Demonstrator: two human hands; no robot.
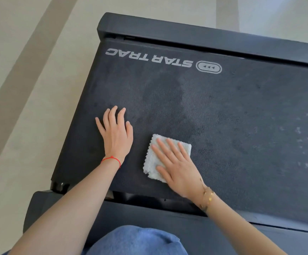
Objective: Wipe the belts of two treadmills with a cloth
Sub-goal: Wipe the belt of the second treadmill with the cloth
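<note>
A black treadmill belt (223,111) with a grey STAR TRAC logo fills the middle of the view. A folded white cloth (154,161) lies on its near part. My right hand (177,166) presses flat on the cloth with straight fingers. My left hand (116,133) rests flat on the bare belt, to the left of the cloth and apart from it. A darker damp patch (162,94) shows on the belt beyond the hands. Pale dusty marks (304,140) remain on the belt's right part.
The treadmill's black side rails run along the far edge (204,34) and the near edge (149,214). A pale floor (29,80) lies to the left of the belt's end. My knee in blue jeans (136,242) is at the bottom.
</note>
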